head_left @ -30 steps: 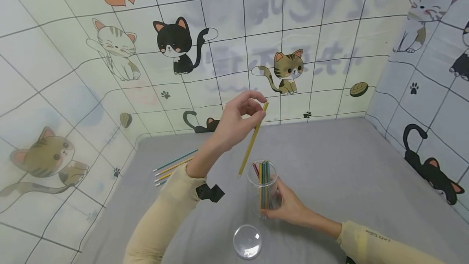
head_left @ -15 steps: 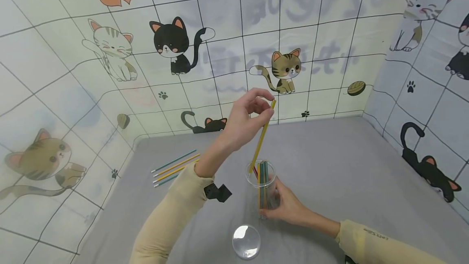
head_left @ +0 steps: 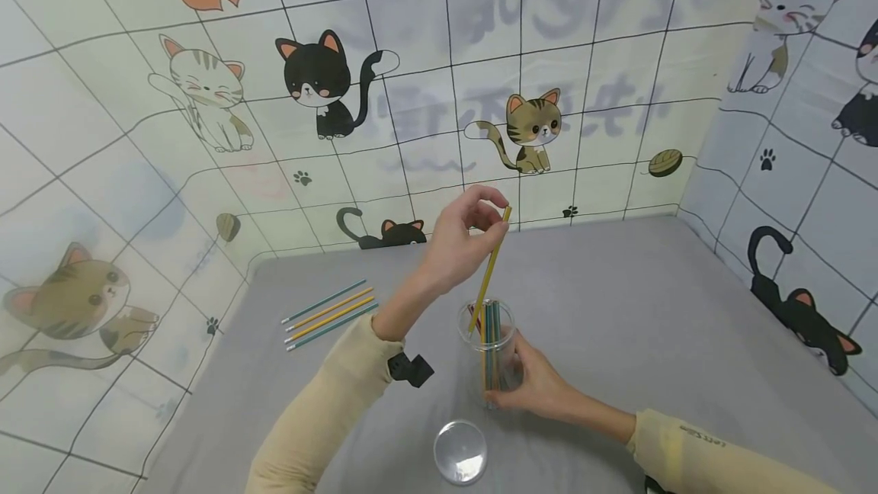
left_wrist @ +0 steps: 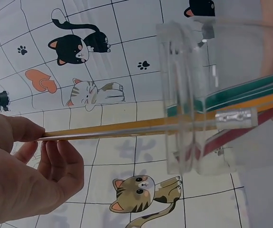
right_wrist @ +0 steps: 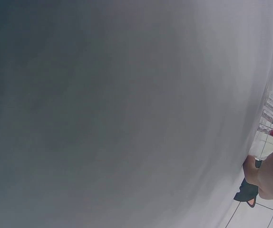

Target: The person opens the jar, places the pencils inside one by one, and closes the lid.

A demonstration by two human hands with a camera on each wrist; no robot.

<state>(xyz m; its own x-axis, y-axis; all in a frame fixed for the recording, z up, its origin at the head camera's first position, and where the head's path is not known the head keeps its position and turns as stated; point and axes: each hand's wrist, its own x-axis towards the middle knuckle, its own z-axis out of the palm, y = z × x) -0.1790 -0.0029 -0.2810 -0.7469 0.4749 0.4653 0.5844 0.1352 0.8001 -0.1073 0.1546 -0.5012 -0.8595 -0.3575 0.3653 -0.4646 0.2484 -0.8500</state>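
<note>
My left hand [head_left: 461,238] pinches a yellow pencil [head_left: 488,273] near its top, between thumb and fingertips. The pencil slants down, and its eraser end lies inside the mouth of a clear jar [head_left: 506,341]. In the left wrist view the white eraser with its metal band [left_wrist: 235,118] shows past the jar's rim. Several teal, yellow and red pencils [head_left: 491,326] stand in the jar. Low on its right side, my right hand [head_left: 542,383] grips the jar, with the thumb across the front. The right wrist view catches only part of that hand [right_wrist: 272,175] at its edge.
Several teal and yellow pencils lie side by side on the grey cloth left of the jar, a yellow pencil [head_left: 330,309] among them. A clear round lid [head_left: 460,452] rests in front of the jar. Cat-print cloth walls [head_left: 425,113] surround the table [head_left: 604,303].
My left hand moved right over the jar, then lowered, bringing the yellow pencil's eraser end from outside the jar into its mouth. My right hand kept its grip on the jar.
</note>
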